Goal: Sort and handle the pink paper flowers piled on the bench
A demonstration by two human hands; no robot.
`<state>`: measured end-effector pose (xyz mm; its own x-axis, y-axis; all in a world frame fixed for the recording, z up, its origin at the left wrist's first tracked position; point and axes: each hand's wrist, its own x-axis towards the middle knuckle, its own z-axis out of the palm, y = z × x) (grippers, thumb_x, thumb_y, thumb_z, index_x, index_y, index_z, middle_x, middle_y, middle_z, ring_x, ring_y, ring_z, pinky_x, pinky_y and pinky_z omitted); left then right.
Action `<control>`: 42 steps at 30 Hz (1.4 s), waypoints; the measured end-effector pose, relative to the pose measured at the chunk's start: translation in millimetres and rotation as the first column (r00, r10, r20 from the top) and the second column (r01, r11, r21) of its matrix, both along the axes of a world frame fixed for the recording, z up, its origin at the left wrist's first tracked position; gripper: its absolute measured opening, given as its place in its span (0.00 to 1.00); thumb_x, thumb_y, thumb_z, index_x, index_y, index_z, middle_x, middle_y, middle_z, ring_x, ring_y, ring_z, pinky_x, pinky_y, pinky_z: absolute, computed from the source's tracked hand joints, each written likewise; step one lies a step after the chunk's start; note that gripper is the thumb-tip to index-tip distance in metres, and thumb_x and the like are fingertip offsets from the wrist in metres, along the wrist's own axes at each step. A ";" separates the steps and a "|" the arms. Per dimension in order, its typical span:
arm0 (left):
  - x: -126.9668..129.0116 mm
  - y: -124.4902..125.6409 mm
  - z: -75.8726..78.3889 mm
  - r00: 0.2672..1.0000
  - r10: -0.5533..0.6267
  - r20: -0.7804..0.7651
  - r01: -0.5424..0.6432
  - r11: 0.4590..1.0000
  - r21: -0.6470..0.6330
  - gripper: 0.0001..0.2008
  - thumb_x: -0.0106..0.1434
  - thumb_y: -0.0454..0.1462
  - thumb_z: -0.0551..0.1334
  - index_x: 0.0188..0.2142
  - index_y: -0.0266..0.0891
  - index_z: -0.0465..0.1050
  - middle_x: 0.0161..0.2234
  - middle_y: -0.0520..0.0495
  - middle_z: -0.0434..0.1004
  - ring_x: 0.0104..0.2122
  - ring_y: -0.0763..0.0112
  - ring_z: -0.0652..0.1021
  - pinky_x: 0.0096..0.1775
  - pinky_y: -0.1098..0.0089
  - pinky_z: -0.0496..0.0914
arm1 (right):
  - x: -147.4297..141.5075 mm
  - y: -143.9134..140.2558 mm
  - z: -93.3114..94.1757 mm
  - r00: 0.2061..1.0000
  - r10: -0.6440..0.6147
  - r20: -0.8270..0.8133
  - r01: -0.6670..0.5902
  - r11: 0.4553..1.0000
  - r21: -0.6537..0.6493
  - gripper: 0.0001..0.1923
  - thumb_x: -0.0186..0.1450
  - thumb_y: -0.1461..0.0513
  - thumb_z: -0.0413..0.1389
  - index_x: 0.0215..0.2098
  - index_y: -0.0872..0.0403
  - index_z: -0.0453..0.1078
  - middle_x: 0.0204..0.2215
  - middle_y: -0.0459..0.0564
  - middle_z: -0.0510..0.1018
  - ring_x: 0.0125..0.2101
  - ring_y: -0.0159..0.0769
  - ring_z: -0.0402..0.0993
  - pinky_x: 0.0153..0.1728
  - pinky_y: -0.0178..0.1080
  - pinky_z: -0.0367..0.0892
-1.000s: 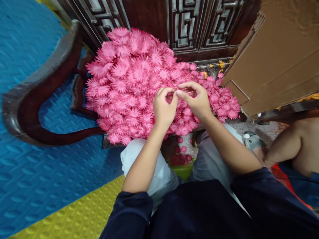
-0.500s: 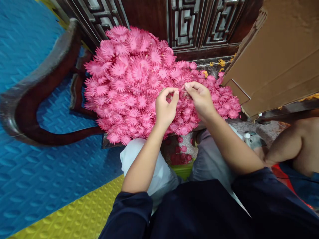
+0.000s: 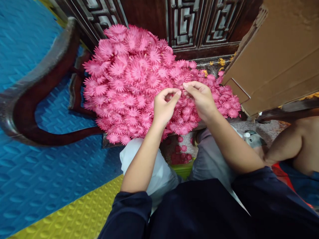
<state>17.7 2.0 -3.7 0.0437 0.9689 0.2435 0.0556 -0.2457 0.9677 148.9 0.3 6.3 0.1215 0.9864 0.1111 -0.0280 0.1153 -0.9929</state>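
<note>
A big heap of pink flower heads, with thin pointed petals, lies in front of me. My left hand hovers over the heap, thumb and forefinger pinched. Just to its right, my right hand is also closed in a pinch, its fingertips almost meeting those of the left. Whatever sits between the fingertips is too small to make out; pink petals directly behind blend with it.
A curved dark wooden armrest stands at left beside blue floor matting. Behind the heap rises a carved wooden panel. A cardboard box stands at right, near another person's bare leg. Loose pink flowers lie below.
My left hand's fingertips have shifted slightly right, closing the small gap to my right hand. The right hand has barely moved, and both pinches stay closed.
</note>
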 end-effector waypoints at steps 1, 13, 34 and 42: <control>-0.4 0.3 -0.1 1.000 -0.019 0.013 0.019 1.000 -0.015 0.07 0.57 0.40 0.65 0.32 0.39 0.75 0.35 0.48 0.80 0.35 0.73 0.78 0.41 0.71 0.71 | 1.4 1.0 -1.4 1.000 0.004 -0.012 -0.005 1.000 -0.021 0.17 0.53 0.47 0.61 0.30 0.50 0.72 0.28 0.43 0.76 0.33 0.29 0.73 0.39 0.36 0.70; -9.8 7.6 2.2 0.995 0.085 -0.053 -0.081 0.995 0.063 0.13 0.58 0.48 0.63 0.30 0.40 0.71 0.30 0.52 0.76 0.33 0.73 0.76 0.37 0.70 0.69 | 39.9 24.1 -30.1 0.999 0.015 -0.034 -0.018 0.998 -0.066 0.22 0.58 0.43 0.54 0.37 0.50 0.70 0.31 0.47 0.77 0.36 0.34 0.75 0.37 0.40 0.71; -3.4 -7.2 10.6 0.918 0.180 -0.353 -0.087 0.961 0.264 0.11 0.55 0.46 0.66 0.27 0.43 0.71 0.31 0.50 0.72 0.37 0.66 0.72 0.45 0.64 0.64 | 2.9 2.6 -9.5 0.990 0.078 -0.118 -0.098 0.981 -0.170 0.17 0.50 0.50 0.64 0.31 0.52 0.72 0.27 0.44 0.77 0.29 0.29 0.72 0.31 0.34 0.68; -4.1 -3.5 7.3 0.956 0.094 -0.278 -0.038 0.979 0.198 0.07 0.59 0.39 0.63 0.25 0.41 0.72 0.28 0.51 0.73 0.31 0.71 0.72 0.38 0.69 0.66 | 5.0 2.2 -7.7 0.990 0.106 -0.096 -0.120 0.980 -0.159 0.16 0.50 0.50 0.63 0.30 0.51 0.71 0.27 0.44 0.75 0.30 0.31 0.72 0.34 0.37 0.69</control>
<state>13.6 -1.5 3.6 0.0756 0.9095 0.4089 0.3439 -0.4087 0.8454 153.8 2.4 -1.4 0.0104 0.9982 -0.0594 -0.1178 -0.0578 -0.9913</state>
